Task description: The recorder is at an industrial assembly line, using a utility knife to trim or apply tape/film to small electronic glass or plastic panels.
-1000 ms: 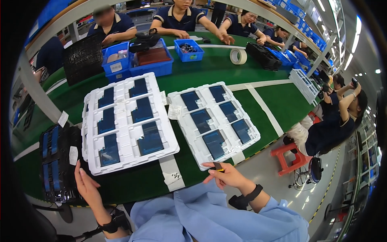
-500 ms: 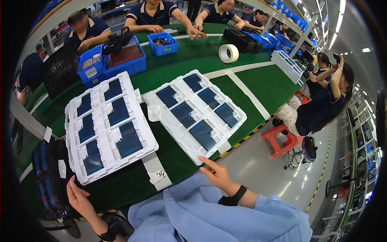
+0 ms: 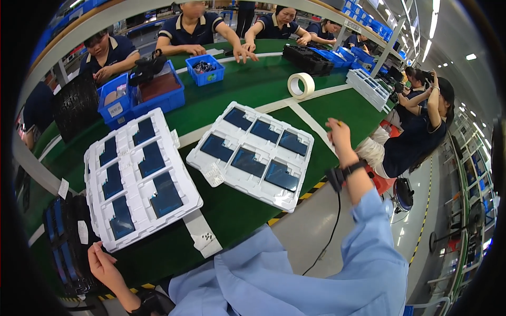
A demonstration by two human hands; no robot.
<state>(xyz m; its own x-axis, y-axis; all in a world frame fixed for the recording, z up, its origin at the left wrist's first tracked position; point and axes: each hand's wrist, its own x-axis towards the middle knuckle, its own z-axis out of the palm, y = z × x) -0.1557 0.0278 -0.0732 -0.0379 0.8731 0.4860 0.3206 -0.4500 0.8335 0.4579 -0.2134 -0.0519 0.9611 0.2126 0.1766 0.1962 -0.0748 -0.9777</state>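
Observation:
My left hand (image 3: 107,267) is beside the near-left corner of a white plastic tray (image 3: 150,218), fingers stretched and thumb apart, with nothing seen in it. Thin dark-blue rectangular parts (image 3: 167,195) lie in that tray's pockets. My right hand (image 3: 339,135) is stretched out past the right edge of a second white tray (image 3: 284,200), over the far right of the table. Its fingers are curled, with a small yellowish bit showing at them; what it is cannot be made out. More dark-blue parts (image 3: 247,161) fill the second tray, which lies turned at an angle.
A masking tape roll (image 3: 301,86) stands beyond the right tray. Blue bins (image 3: 204,70) line the far side, where co-workers sit. Black trays (image 3: 66,247) are at my left. Stacked white trays (image 3: 366,90) stand far right. A black cable (image 3: 334,226) hangs from my right wrist.
My right hand has left the right tray's near corner and moved far and to the right. The right tray has turned clockwise. My left hand stays near the left tray's corner.

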